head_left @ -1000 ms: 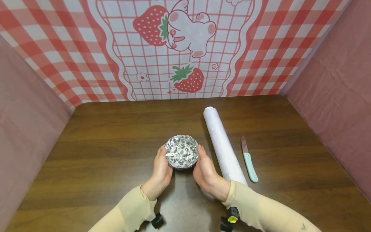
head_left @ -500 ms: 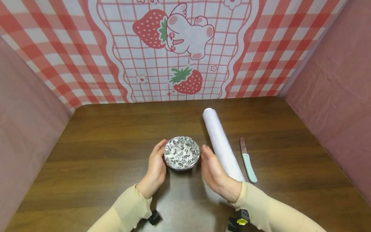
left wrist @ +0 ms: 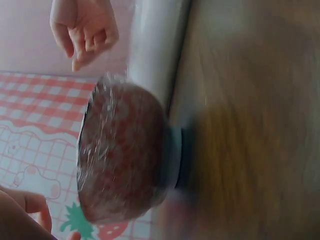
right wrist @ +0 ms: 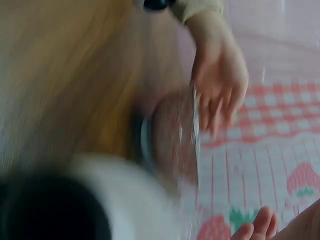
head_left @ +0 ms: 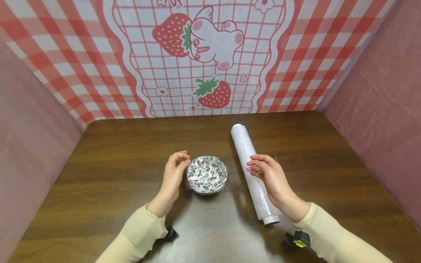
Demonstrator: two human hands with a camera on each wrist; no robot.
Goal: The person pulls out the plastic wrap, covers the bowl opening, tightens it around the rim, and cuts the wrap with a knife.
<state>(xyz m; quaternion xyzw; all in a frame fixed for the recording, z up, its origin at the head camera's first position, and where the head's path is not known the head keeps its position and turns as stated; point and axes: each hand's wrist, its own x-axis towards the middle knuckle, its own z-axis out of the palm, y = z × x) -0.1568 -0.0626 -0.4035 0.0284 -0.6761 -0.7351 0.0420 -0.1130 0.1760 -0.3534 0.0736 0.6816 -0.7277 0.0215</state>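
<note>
A small bowl point(head_left: 207, 175) with a grey leaf-and-flower pattern inside stands upright on the table, clear plastic wrap stretched over its top. In the left wrist view the bowl's reddish outside point(left wrist: 127, 155) shows, the film clinging to it in wrinkles. My left hand point(head_left: 171, 173) is just left of the rim with loosely bent fingers and holds nothing. Over the roll of plastic wrap point(head_left: 244, 144) hovers my right hand point(head_left: 271, 179), its fingers relaxed and nothing in them. The knife is almost wholly hidden behind that hand and forearm.
The wrap roll lies slantwise on the brown wooden table point(head_left: 131, 146), right of the bowl. A red-checked cloth point(head_left: 115, 73) with strawberries hangs behind. Pink cloth point(head_left: 371, 91) closes off both sides.
Both hands have come away from the bowl's sides. The right hand has moved right, over the wrap roll, and now covers the knife. The left has drawn slightly left; the bowl stays put.
</note>
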